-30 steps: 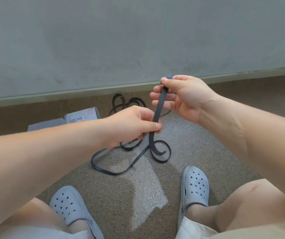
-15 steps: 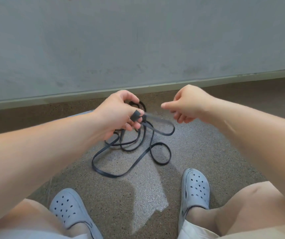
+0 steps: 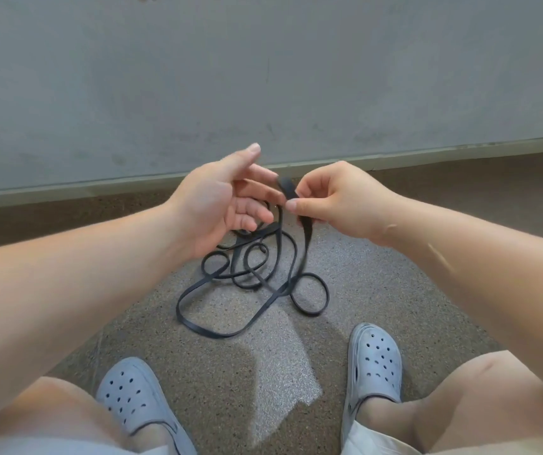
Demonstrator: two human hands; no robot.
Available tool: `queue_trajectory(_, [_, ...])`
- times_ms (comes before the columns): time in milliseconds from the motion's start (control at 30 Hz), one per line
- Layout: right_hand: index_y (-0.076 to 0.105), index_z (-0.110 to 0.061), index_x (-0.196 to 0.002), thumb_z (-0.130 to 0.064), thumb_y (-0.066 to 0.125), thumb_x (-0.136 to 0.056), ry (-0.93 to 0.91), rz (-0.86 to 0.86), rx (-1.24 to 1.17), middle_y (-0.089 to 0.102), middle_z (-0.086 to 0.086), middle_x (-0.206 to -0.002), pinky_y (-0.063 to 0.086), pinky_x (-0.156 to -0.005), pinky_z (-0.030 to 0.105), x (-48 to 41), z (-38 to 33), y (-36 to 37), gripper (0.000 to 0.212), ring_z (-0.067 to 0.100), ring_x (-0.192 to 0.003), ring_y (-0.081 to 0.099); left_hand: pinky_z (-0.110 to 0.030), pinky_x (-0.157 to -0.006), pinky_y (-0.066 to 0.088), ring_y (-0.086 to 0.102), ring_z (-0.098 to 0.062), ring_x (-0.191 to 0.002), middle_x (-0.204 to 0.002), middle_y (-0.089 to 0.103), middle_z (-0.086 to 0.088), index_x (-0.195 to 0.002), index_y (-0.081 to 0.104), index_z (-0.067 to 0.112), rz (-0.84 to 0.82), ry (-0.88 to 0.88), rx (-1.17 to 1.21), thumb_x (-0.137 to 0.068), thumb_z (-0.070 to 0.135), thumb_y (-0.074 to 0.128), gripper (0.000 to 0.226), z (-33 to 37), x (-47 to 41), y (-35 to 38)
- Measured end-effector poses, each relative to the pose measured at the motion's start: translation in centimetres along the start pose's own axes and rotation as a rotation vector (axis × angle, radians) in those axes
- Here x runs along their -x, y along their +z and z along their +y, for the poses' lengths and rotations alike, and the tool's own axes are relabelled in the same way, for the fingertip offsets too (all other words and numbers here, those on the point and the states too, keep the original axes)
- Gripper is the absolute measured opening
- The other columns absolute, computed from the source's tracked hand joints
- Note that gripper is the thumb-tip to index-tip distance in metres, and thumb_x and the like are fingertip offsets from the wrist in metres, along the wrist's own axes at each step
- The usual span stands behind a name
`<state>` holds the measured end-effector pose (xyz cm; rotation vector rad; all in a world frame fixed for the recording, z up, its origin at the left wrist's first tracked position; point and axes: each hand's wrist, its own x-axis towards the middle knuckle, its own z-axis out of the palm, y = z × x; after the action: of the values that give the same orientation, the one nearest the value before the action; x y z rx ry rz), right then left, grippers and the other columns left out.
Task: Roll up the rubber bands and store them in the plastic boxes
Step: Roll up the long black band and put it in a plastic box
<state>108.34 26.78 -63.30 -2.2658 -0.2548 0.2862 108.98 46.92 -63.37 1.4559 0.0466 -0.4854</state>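
Hanging from your right hand (image 3: 332, 201), which pinches its upper end between thumb and forefinger, the black rubber band (image 3: 306, 239) trails in loose loops onto the floor (image 3: 394, 290); your left hand (image 3: 224, 205) sits beside it, fingers spread apart.

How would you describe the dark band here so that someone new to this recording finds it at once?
Below the grey wall, on the speckled brown floor ahead of the pale grey perforated clogs, lies a long flat dark rubber band in loose tangled loops. One end rises to the right hand, which pinches it beside the open left hand. Nothing else here is dark and ribbon-like.
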Motion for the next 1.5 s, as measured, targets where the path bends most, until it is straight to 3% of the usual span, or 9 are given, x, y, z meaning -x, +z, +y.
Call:
queue_trajectory(100, [0.066, -0.01, -0.07, -0.031, 0.076, -0.087, 0.064, 0.01, -0.006, 0.058, 0.013, -0.063, 0.036, -0.058, 0.029, 0.1, 0.0, 0.1, 0.028, 0.014, -0.057, 0.042, -0.027, -0.051, 0.047, 0.062, -0.021, -0.062, -0.087, 0.074, -0.011, -0.103, 0.07, 0.007, 0.028, 0.089, -0.101, -0.095, 0.024, 0.067, 0.019, -0.3, 0.0, -0.2])
queue_trajectory(167, [0.065, -0.006, -0.07, -0.027, 0.075, -0.086, 0.094, -0.006, -0.05, 0.063, 0.009, -0.061, 0.039, -0.06, 0.031, 0.2, -0.4, 0.4, 0.029, 0.016, -0.057, 0.045, -0.029, -0.055, 0.046, 0.062, -0.02, -0.063, -0.087, 0.076, -0.01, -0.098, 0.073, 0.01, 0.032, 0.134, -0.174, -0.09, 0.018, 0.074, 0.012, -0.5, 0.1, 0.0])
queue_trajectory(433, [0.069, -0.011, -0.071, -0.018, 0.074, -0.084, 0.207, 0.012, -0.264, 0.067, 0.007, -0.066, 0.054, -0.067, 0.035, 0.2, -0.8, 0.8, 0.015, 0.02, -0.065, 0.061, -0.037, -0.064, 0.053, 0.068, -0.028, -0.073, -0.084, 0.076, -0.013, -0.097, 0.074, 0.008, 0.036, 0.264, -0.218, -0.079, 0.004, 0.081, 0.019, -0.3, 0.5, 0.1])
queue_trajectory(600, [0.069, -0.015, -0.094, -0.011, 0.074, -0.087, 0.12, 0.014, -0.367, 0.067, 0.003, -0.072, 0.055, -0.071, 0.036, 0.7, -1.2, 0.8, 0.009, 0.016, -0.069, 0.064, -0.031, -0.055, 0.05, 0.066, -0.023, -0.064, -0.083, 0.075, -0.017, -0.094, 0.073, 0.004, 0.082, 0.272, -0.25, -0.092, 0.013, 0.071, 0.009, -0.6, -0.1, -0.3])
queue_trajectory(867, [0.073, -0.009, -0.085, -0.012, 0.071, -0.091, 0.046, -0.007, -0.427, 0.07, 0.005, -0.073, 0.058, -0.08, 0.04, 0.9, -1.1, 0.4, 0.006, 0.018, -0.072, 0.065, -0.031, -0.057, 0.049, 0.063, -0.021, -0.066, -0.084, 0.067, -0.018, -0.104, 0.068, -0.007, -0.055, 0.215, -0.275, -0.103, 0.015, 0.053, 0.026, -0.7, 0.0, -0.4])
queue_trajectory(1100, [0.071, -0.002, -0.089, -0.014, 0.072, -0.091, 0.006, 0.045, -0.449, 0.07, 0.001, -0.069, 0.053, -0.062, 0.022, 1.0, -1.0, 0.2, 0.012, 0.01, -0.063, 0.066, -0.033, -0.055, 0.049, 0.064, -0.022, -0.064, -0.082, 0.071, -0.013, -0.098, 0.073, 0.008, 0.028, 0.28, -0.25, -0.091, 0.012, 0.072, 0.008, -0.7, 0.2, 0.1])
queue_trajectory(1300, [0.069, 0.001, -0.089, -0.021, 0.068, -0.096, 0.024, 0.082, -0.376, 0.066, 0.008, -0.072, 0.058, -0.076, 0.048, 1.0, -1.1, 0.6, 0.023, 0.021, -0.065, 0.067, -0.037, -0.061, 0.054, 0.07, -0.033, -0.071, -0.08, 0.076, -0.012, -0.087, 0.074, 0.014, 0.051, 0.393, -0.339, -0.083, 0.009, 0.081, 0.008, -0.6, 0.5, -0.1])
queue_trajectory(1367, [0.069, -0.002, -0.085, -0.024, 0.069, -0.095, 0.028, 0.093, -0.354, 0.065, 0.004, -0.068, 0.057, -0.075, 0.047, 1.0, -1.0, 0.6, 0.024, 0.021, -0.063, 0.067, -0.041, -0.061, 0.056, 0.071, -0.037, -0.073, -0.077, 0.076, -0.01, -0.085, 0.075, 0.016, 0.056, 0.414, -0.417, -0.083, 0.009, 0.081, 0.009, -0.5, 0.5, -0.1])
queue_trajectory(1500, [0.067, -0.004, -0.082, -0.02, 0.072, -0.092, -0.02, 0.097, -0.302, 0.068, 0.007, -0.068, 0.055, -0.07, 0.037, 1.2, -1.1, 0.6, 0.019, 0.021, -0.064, 0.069, -0.029, -0.057, 0.052, 0.073, -0.02, -0.066, -0.073, 0.075, -0.003, -0.086, 0.075, 0.014, 0.077, 0.424, -0.492, -0.088, 0.01, 0.076, 0.005, -0.5, 0.5, -0.1])
